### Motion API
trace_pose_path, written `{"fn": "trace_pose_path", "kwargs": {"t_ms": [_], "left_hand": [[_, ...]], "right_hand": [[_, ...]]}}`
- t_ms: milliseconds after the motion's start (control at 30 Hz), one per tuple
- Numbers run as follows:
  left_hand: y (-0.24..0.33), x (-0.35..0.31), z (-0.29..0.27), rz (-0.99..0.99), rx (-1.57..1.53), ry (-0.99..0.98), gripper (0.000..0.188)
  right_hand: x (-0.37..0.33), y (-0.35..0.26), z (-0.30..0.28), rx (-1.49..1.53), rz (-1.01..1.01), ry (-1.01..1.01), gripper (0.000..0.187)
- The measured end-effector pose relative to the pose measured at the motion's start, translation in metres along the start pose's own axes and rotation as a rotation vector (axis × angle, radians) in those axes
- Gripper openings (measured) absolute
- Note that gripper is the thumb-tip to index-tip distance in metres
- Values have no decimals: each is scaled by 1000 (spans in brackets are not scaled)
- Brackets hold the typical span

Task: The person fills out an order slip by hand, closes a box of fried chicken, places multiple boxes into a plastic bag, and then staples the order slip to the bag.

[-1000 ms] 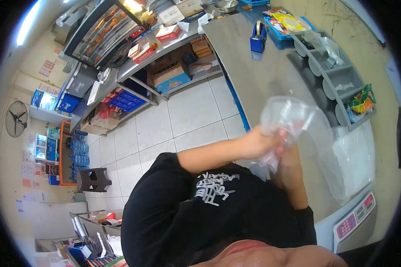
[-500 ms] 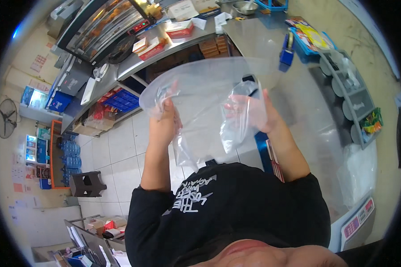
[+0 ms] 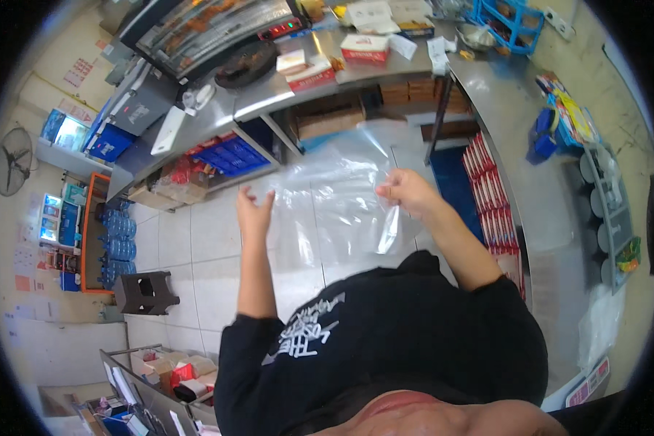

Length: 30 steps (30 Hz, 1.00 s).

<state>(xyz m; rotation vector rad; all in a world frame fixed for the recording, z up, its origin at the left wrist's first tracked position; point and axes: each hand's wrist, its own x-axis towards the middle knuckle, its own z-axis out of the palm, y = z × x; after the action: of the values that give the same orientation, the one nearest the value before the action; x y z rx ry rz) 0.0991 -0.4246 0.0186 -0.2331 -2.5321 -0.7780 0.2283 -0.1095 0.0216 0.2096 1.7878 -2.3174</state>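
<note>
A large clear plastic bag (image 3: 334, 207) hangs spread out in front of my body, with shiny creases down its length. My right hand (image 3: 410, 192) pinches its upper right part between thumb and fingers. Beside the bag's left edge is my left hand (image 3: 254, 211), thumb and fingers apart and nothing held in it. Through the see-through film the floor tiles show.
A steel counter (image 3: 265, 105) runs across the far side with red-and-white boxes (image 3: 365, 48) and a glass food warmer (image 3: 196, 36). Another steel counter (image 3: 552, 211) stands at the right, stacked red-and-white cartons (image 3: 490, 196) under it. A dark stool (image 3: 145, 293) stands left.
The bag, opened wide around both hands before, now hangs flatter and lower. My left hand has come out of it, and my right hand now pinches it. The view has turned left.
</note>
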Motion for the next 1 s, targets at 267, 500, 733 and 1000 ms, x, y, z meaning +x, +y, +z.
{"fn": "trace_pose_path", "kwargs": {"t_ms": [267,500,733,1000], "left_hand": [[75,-47,23,-806,-1414,-719,19],[-7,-27,-59,-506,-986,-648,20],[36,15,15,191,160,-179,28],[64,133,-87,53,169,379,23]], "right_hand": [[57,6,81,-695,-273,-1,33],[90,-58,-42,404,-313,244,20],[117,-58,85,-883,-640,-203,18],[189,-220,11,-1247,-1278,503,30]]}}
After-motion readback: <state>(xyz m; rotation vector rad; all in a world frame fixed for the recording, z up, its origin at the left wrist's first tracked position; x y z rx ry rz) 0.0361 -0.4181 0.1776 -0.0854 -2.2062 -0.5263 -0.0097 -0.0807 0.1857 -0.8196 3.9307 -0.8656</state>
